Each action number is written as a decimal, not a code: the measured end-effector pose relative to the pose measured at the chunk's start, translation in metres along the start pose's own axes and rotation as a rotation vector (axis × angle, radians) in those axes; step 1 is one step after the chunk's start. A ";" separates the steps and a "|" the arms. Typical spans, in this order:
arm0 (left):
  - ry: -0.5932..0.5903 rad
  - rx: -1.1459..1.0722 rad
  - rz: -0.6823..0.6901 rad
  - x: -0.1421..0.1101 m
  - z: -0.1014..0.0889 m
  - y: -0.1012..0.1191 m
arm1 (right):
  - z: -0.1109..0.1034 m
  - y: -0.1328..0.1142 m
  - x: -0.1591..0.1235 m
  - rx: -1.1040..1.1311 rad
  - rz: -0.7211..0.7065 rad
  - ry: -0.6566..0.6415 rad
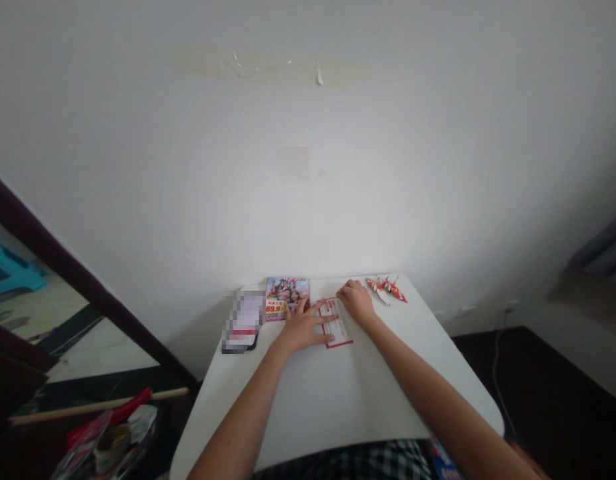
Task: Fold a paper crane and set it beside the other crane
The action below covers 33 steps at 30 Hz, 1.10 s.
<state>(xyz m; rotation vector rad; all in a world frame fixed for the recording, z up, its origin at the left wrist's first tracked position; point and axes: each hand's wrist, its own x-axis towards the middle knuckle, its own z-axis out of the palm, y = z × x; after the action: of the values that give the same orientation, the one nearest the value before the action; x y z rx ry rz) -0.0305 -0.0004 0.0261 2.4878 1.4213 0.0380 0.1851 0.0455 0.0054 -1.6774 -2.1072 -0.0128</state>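
A small sheet of printed paper [340,328], white with red edges and red print, lies on the white table. Across its left side rest the spread, outstretched fingers of my left hand [304,327]. My right hand [357,301] is closed at the paper's upper right corner, fingers bent together on that edge. Its fingertips partly cover the corner, so the exact grip is hard to see. Just behind my left fingers is a colourful printed leaflet [288,288] with people and a price on it. Folded red and white paper cranes [386,288] sit right of my right hand.
A phone [244,321], its screen blurred out, lies at the table's left side. The white table [333,400] stands against a wall [438,167]. On the floor at left are a wooden stick [163,395] and a bag of odds and ends [113,440].
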 end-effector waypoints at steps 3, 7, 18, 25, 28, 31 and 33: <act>0.002 0.002 -0.003 0.000 0.000 0.000 | 0.002 0.002 0.000 0.013 0.000 0.002; 0.005 0.010 0.002 0.000 0.000 0.000 | 0.002 0.002 -0.001 0.014 -0.005 0.006; 0.003 0.000 0.001 -0.001 0.000 0.000 | -0.002 0.001 -0.003 -0.027 -0.037 -0.019; 0.001 0.003 -0.003 0.000 0.000 0.000 | -0.005 0.005 -0.013 0.005 -0.060 -0.015; 0.000 0.006 0.000 0.001 0.001 -0.001 | -0.006 0.007 -0.020 0.010 -0.080 -0.027; 0.000 0.010 0.002 0.000 0.001 -0.001 | -0.007 0.009 -0.027 0.026 -0.106 -0.039; 0.001 0.010 0.004 0.000 0.001 -0.001 | -0.009 0.010 -0.031 0.030 -0.123 -0.053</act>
<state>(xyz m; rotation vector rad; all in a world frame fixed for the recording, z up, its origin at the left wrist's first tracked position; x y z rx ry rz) -0.0310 -0.0004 0.0249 2.4985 1.4209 0.0334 0.2023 0.0169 -0.0001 -1.5448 -2.2356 0.0254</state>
